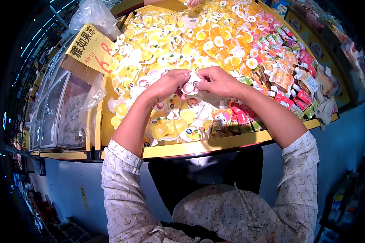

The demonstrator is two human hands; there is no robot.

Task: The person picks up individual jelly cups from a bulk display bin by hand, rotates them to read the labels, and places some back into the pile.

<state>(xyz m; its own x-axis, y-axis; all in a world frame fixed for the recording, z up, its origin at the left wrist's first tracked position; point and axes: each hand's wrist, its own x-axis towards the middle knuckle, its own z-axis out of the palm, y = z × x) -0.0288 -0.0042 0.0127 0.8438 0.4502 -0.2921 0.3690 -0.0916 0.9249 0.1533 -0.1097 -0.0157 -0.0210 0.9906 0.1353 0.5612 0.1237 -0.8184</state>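
Observation:
My left hand (pixel 172 81) and my right hand (pixel 216 81) meet above the display bin, both gripping one small jelly cup (pixel 189 88) with a white lid and a reddish print. The left fingers support its left side; the right thumb and fingers pinch its right edge. Below and around the hands lie loose jelly cups with printed lids, among them a pineapple-print cup (pixel 192 133) by the front edge. Pale yellow jelly cups (pixel 167 127) lie beside it. Spouted jelly pouches (pixel 220 118) are under my right forearm.
A yellow rim (pixel 206 145) borders the bin in front of me. Orange jelly cups (pixel 216 35) and more pouches (pixel 281 77) fill the back and right. A yellow price sign (pixel 92 48), a plastic bag (pixel 92 18) and clear-lidded bins (pixel 48 112) stand left. Another person's hand (pixel 193 3) is at the far edge.

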